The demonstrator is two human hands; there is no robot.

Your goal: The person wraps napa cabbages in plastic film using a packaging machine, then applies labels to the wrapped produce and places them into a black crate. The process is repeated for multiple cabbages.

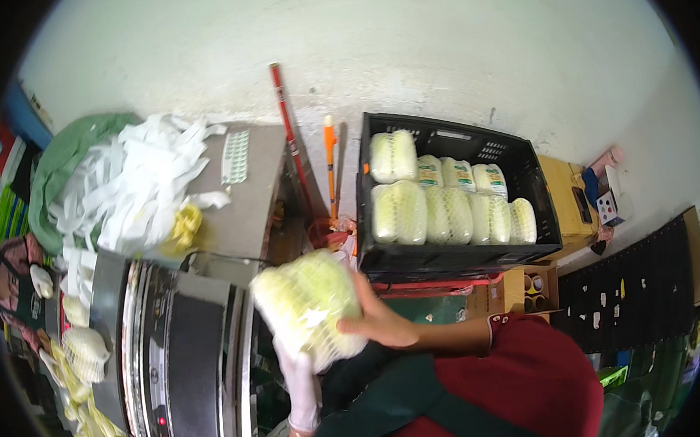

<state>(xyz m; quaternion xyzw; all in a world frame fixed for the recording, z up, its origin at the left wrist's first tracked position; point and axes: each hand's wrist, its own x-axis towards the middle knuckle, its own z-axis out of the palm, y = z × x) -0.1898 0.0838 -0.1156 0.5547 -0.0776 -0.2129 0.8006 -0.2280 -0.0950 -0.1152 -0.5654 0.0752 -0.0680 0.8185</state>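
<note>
Between my two hands is a pale green napa cabbage in a white foam net and clear film, held up in front of my body. My left hand, in a white glove, supports it from below, its fingers partly hidden behind it. My bare right hand grips its right side, with the thumb across the front. To the left stands a wrapping machine with a flat dark plate. A black crate at the far right holds several similar wrapped cabbages.
White foam nets pile on a grey table beside a sheet of labels and a yellow bundle. Loose leaves lie at the lower left. Two poles lean near the wall. Cardboard boxes stand right of the crate.
</note>
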